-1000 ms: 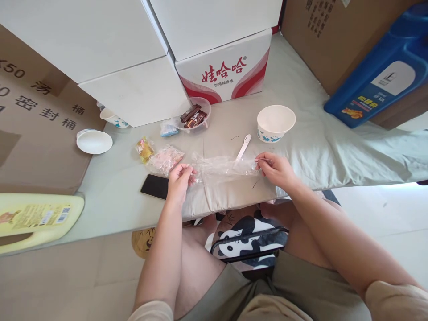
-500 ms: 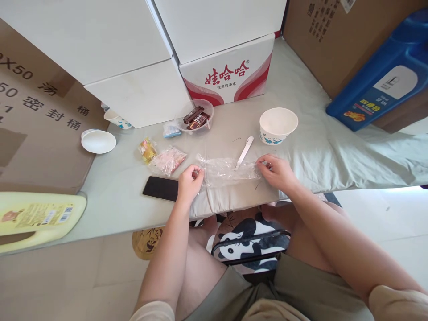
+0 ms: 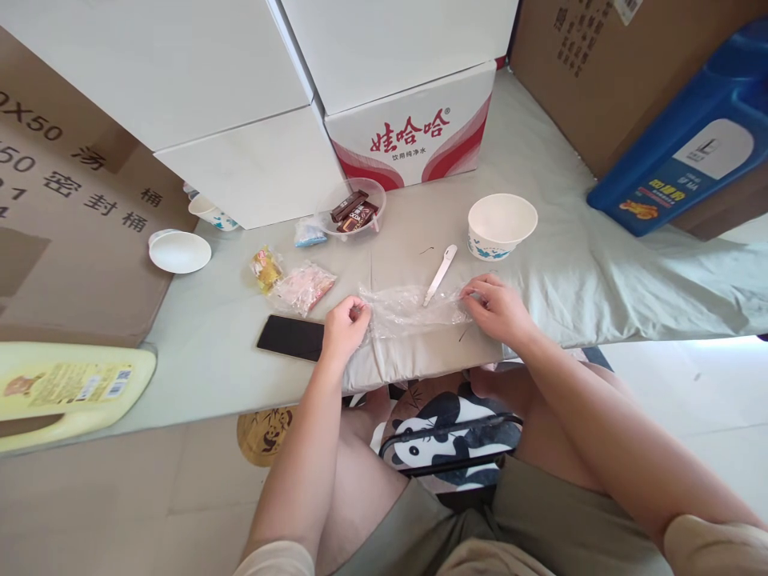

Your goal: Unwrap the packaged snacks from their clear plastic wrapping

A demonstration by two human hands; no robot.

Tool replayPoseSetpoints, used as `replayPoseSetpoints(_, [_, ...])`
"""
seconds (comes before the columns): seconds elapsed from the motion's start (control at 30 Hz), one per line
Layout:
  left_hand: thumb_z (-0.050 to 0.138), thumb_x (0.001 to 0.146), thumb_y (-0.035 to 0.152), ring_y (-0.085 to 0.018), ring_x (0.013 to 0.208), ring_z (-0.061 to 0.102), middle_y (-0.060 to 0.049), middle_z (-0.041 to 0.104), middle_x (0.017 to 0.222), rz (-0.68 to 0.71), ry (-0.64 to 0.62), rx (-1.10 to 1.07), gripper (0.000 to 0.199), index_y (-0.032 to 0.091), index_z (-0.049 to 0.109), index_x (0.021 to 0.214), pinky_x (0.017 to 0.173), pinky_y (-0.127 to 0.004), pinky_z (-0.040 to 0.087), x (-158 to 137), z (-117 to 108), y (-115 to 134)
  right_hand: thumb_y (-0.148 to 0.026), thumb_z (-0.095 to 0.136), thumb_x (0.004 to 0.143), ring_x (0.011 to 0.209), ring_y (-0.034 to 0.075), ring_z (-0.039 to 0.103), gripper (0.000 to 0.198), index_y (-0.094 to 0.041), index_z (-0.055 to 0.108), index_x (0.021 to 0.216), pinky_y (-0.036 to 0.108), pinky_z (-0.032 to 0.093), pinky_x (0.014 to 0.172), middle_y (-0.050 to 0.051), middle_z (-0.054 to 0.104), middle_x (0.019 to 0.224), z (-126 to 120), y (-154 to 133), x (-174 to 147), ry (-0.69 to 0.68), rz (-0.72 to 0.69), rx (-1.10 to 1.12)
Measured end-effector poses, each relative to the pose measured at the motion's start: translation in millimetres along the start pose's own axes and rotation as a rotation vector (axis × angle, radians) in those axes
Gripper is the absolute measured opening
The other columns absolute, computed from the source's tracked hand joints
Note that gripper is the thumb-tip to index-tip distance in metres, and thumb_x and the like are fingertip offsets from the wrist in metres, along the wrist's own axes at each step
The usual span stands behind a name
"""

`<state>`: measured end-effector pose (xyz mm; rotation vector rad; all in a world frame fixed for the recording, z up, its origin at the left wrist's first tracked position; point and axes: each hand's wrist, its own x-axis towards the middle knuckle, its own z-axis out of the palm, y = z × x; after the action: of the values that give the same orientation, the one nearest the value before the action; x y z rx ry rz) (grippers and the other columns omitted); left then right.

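Note:
A crumpled clear plastic bag (image 3: 399, 312) lies stretched sideways along the front of the covered table. My left hand (image 3: 346, 326) pinches its left end, fingers closed. The bag's right end is pinched by my right hand (image 3: 495, 308), thumb against the fingers. A white folding knife or peeler-like tool (image 3: 441, 274) rests tilted at the bag's back edge, its lower tip touching the plastic. Behind my right hand stands a white paper bowl (image 3: 501, 228) with a blue leaf pattern. A black phone (image 3: 290, 337) lies just left of my left hand, partly hidden by it.
Left of the bag are a pink-and-clear packet (image 3: 304, 286) and a yellow packet (image 3: 266, 269). A clear bowl (image 3: 375, 196) holds brown wrapped bars. White cartons (image 3: 414, 144) stand behind. A blue jug (image 3: 678, 152) is at right, a yellow jug (image 3: 129, 376) at left.
Both hands keep hold of the plastic bag with hardly any movement. The bag's creases have shifted slightly; the whole view has moved a little.

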<state>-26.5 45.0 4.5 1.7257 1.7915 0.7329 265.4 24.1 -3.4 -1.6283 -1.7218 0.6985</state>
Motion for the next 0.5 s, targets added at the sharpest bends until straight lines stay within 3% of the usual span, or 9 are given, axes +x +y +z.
replayPoseSetpoints(0.2, [0.054, 0.082, 0.035, -0.012, 0.055, 0.044, 0.005, 0.047, 0.056, 0.011, -0.023, -0.007, 0.019, 0.02, 0.053, 0.071, 0.058, -0.025, 0.033, -1.5, -1.1, 3.1, -0.025, 0.048, 0.082, 0.06, 0.015, 0.054, 0.022, -0.019, 0.068, 0.084, 0.031, 0.042, 0.066, 0.006, 0.07, 0.086, -1.7, -2.6, -0.6, -0.08, -0.017, -0.043])
replayPoseSetpoints(0.5, [0.054, 0.083, 0.035, -0.012, 0.056, 0.046, 0.005, 0.048, 0.058, 0.03, -0.101, 0.022, 0.019, 0.02, 0.052, 0.071, 0.06, -0.025, 0.035, -4.3, -0.5, 5.1, -0.027, 0.046, 0.084, 0.068, 0.018, 0.058, 0.025, -0.019, 0.069, 0.088, 0.031, 0.041, 0.067, 0.007, 0.07, 0.09, -0.3, -4.0, -2.4, -0.144, 0.002, -0.11])
